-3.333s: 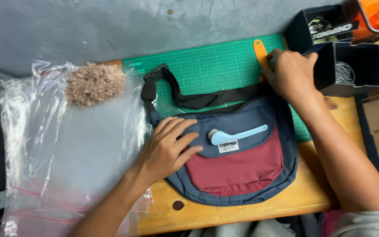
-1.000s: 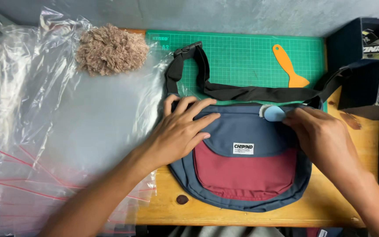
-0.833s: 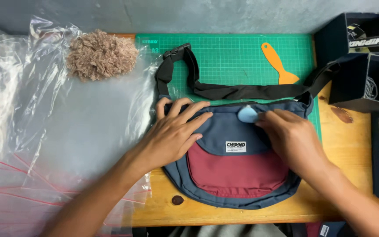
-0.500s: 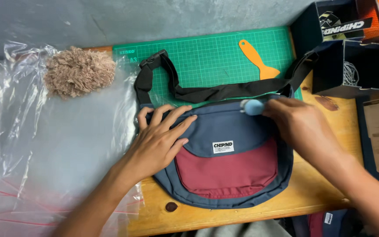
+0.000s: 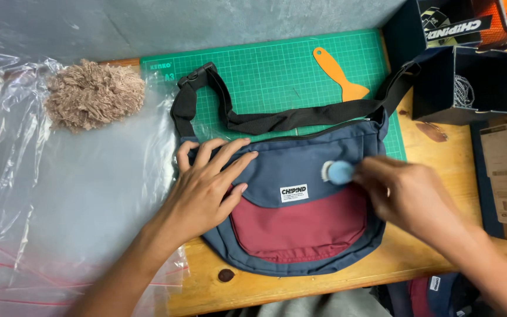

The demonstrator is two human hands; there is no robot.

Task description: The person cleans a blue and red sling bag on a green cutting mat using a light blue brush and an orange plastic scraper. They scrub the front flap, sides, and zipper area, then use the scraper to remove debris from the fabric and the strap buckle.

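Head view. Left hand lies flat, fingers spread, pressing the left part of the bag down at frame centre. Right hand is closed round the handle of a small light-blue brush; its round head rests on the navy flap, just right of the white label.

Bag lies on the wooden table, upper edge over the green cutting mat; black strap loops across the mat.

Judgement: brushing is under way on the flap's right side; maroon pocket and lower rim are not yet under the brush.

Nearby: orange scraper upper centre, fluffy tan tuft upper left, clear plastic bags left, dark boxes upper right.
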